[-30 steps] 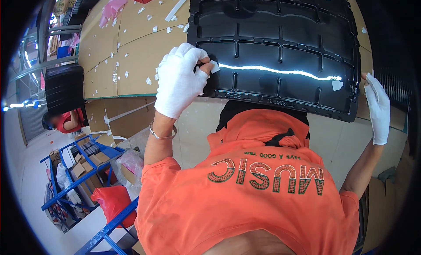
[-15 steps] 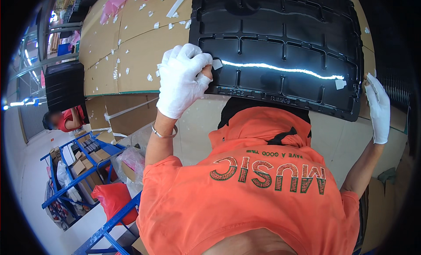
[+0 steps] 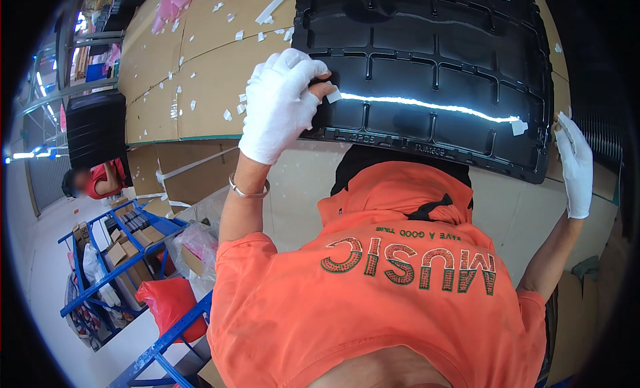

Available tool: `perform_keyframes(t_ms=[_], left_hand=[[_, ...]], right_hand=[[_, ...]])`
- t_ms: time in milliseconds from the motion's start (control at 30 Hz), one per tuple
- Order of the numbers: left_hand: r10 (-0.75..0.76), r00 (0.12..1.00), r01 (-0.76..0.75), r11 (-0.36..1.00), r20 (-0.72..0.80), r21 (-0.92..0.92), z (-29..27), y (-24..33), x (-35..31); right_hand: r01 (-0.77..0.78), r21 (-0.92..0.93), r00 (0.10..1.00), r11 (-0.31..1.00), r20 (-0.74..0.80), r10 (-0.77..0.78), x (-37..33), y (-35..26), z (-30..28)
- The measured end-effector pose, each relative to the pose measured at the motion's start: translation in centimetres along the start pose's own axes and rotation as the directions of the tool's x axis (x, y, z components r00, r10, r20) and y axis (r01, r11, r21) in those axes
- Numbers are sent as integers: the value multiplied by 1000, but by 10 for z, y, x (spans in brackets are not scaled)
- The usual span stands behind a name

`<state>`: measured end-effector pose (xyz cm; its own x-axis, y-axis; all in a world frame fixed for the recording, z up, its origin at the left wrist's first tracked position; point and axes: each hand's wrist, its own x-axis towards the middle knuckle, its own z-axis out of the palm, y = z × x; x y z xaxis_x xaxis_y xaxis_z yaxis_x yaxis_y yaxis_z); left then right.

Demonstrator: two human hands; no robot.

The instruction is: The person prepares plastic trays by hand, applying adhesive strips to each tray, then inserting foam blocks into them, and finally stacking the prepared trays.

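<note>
A large black plastic tray (image 3: pixel 400 75) with moulded compartments lies in front of me. My left hand (image 3: pixel 283 108), in a white glove with bare thumb and index tips, is curled over its near left corner. Thumb and index finger meet a small white tab (image 3: pixel 333 93) there; the exact grip is partly hidden. A second white tab (image 3: pixel 519 127) is on the tray toward the right. Between the tabs runs a bright white line (image 3: pixel 427 107); I cannot tell whether it is a lit strip or a reflection. My right hand (image 3: pixel 575 165), gloved, rests open beside the tray's right edge.
Brown cardboard (image 3: pixel 213 55) covers the table, strewn with small white scraps (image 3: pixel 239 35). Pink plastic (image 3: pixel 173 7) lies at the far left. A blue metal rack (image 3: pixel 100 288) with boxes and a red bag (image 3: pixel 172 308) stand at lower left. Another person (image 3: pixel 105 180) is farther left.
My left hand has tilted slightly upward, its thumb now stretched toward the white tab and the index finger raised. The tray sits slightly farther right in view. My right hand has stayed put.
</note>
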<state>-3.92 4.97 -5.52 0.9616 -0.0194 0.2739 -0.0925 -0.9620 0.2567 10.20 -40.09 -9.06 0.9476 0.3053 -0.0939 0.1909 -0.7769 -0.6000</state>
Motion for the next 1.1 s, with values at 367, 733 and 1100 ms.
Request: perform_keyframes(t_ms=[367, 733, 1100], left_hand=[[-170, 985, 173, 980, 37, -101, -1, 2, -10], [-220, 975, 222, 974, -27, 49, 5, 7, 0], [-304, 952, 305, 952, -38, 30, 6, 12, -12]], right_hand=[[-16, -37, 1000, 999, -22, 15, -3, -5, 3], [42, -48, 999, 998, -19, -43, -3, -8, 4], [37, -2, 999, 999, 4, -36, 2, -1, 7]])
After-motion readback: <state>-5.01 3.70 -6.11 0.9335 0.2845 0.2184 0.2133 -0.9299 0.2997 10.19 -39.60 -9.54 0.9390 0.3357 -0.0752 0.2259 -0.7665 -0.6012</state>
